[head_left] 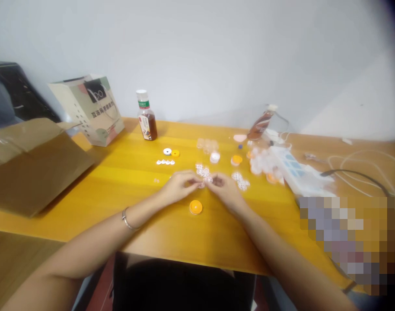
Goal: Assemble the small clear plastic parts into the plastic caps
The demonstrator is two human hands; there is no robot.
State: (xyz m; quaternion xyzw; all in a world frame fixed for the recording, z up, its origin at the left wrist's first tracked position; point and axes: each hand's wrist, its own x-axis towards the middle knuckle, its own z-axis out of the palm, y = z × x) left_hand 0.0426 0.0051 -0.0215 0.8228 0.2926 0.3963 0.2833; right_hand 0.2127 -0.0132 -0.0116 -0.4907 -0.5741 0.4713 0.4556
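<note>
At the near edge of a yellow table (119, 172), an orange cap (195, 207) lies just before two meeting hands. The left hand (178, 186) and right hand (225, 190) pinch together over a small clear piece (201, 185), too blurred to identify. Beyond lie scattered clear pieces (204, 170), an upright bottle (147, 116) and a paper bag (93, 110).
</note>
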